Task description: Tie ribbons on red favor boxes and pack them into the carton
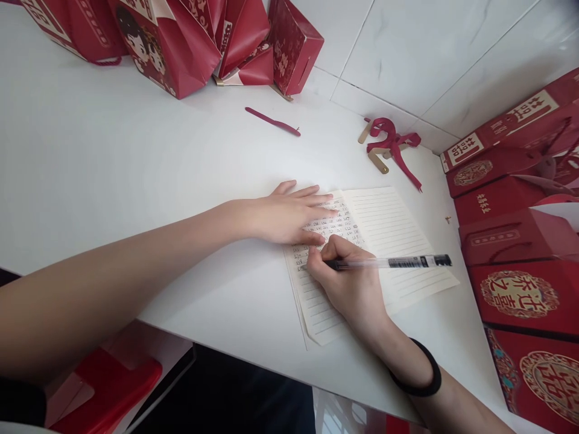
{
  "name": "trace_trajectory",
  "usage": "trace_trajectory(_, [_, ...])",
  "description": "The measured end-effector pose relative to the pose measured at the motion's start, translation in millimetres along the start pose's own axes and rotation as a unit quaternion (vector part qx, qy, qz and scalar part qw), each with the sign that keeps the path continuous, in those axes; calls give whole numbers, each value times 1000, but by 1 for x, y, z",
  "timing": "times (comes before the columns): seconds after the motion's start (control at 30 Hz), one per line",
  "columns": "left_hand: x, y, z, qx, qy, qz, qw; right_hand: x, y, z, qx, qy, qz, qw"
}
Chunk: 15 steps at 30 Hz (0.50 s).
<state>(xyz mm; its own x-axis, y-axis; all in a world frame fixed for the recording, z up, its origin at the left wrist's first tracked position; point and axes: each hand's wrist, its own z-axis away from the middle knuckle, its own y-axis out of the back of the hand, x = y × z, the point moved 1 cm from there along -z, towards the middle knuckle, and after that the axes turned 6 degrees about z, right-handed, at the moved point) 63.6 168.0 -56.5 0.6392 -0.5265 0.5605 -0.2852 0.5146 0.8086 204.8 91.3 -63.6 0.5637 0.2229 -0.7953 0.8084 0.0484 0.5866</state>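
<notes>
The open notebook lies on the counter; its thin pages look light and floppy, apt to crease, so flat pressure suits them. The slim pen, probably light and stiff, is best taken near its tip, where the right hand pinches it. The left hand rests spread over written rows. Red boxes stand beyond.
</notes>
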Motion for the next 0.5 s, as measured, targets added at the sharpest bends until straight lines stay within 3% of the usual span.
trace_trajectory(0.23, [0,0,0,-7,1,-9,1000,0,0,1,3,11,-3,1000])
trace_trajectory(0.5, [-10,-4,0,5,-19,-21,1000,-5,-4,8,8,131,33,991])
